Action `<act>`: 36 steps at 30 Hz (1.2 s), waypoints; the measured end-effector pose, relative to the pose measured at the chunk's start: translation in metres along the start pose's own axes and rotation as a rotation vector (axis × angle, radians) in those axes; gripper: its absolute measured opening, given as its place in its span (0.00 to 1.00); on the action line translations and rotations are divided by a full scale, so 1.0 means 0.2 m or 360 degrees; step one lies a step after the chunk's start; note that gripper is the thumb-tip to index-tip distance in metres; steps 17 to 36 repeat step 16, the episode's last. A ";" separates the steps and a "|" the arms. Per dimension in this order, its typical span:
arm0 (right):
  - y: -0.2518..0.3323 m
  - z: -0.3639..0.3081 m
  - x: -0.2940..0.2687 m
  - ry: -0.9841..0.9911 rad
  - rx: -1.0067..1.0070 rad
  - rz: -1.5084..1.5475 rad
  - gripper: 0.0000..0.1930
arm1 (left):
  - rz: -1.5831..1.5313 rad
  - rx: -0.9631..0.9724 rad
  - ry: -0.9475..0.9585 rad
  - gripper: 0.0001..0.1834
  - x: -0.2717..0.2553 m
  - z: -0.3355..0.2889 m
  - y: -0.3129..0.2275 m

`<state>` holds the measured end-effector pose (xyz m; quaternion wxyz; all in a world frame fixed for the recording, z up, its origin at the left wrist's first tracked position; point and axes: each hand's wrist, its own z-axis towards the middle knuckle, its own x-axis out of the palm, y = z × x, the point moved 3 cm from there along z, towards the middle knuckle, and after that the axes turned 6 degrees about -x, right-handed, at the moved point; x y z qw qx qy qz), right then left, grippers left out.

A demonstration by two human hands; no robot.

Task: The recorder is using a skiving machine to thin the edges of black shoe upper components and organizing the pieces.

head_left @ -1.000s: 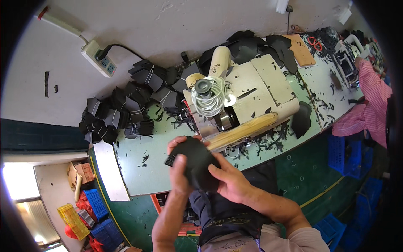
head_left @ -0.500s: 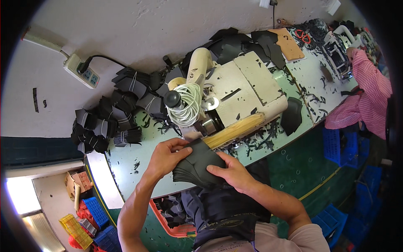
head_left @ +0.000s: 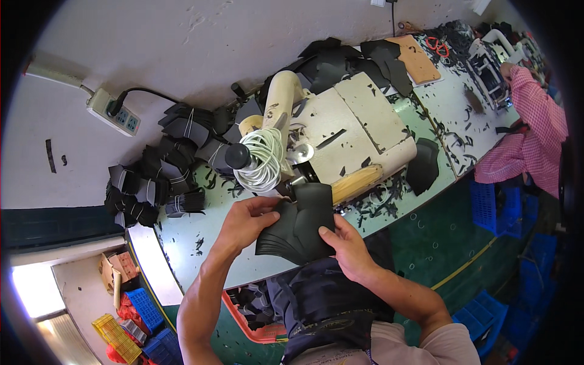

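A fanned stack of dark grey-black cut sheet pieces, maybe leather or thin foam, is held between my two hands in front of the cream machine. My left hand pinches its left edge, thumb on top. On the right edge, my right hand grips it with the thumb on top and the fingers underneath. The stack's upper end lies at the machine's metal working head, partly covering it. Whether the pieces touch the metal I cannot tell. A coil of white cord hangs at the machine's round black knob.
Tied bundles of dark pieces lie left on the pale table. Loose dark sheets rest behind the machine, and scraps litter the tabletop. An orange-red crate stands below. At right works a person in a pink checked sleeve.
The stack has turned, its upper end now raised toward the machine head. My right hand has shifted slightly right, and my left hand still holds the left edge.
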<state>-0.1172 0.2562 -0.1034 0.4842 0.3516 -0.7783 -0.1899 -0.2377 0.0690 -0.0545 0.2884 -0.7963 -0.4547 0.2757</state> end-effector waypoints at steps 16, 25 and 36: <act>-0.01 0.00 0.05 -0.0059 -0.0082 0.0178 0.18 | 0.0730 0.0023 -0.0254 0.18 -0.04 0.06 -0.03; -0.01 0.00 0.05 -0.0059 -0.0082 0.0178 0.18 | 0.0730 0.0023 -0.0254 0.18 -0.04 0.06 -0.03; -0.01 0.00 0.05 -0.0059 -0.0082 0.0178 0.18 | 0.0730 0.0023 -0.0254 0.18 -0.04 0.06 -0.03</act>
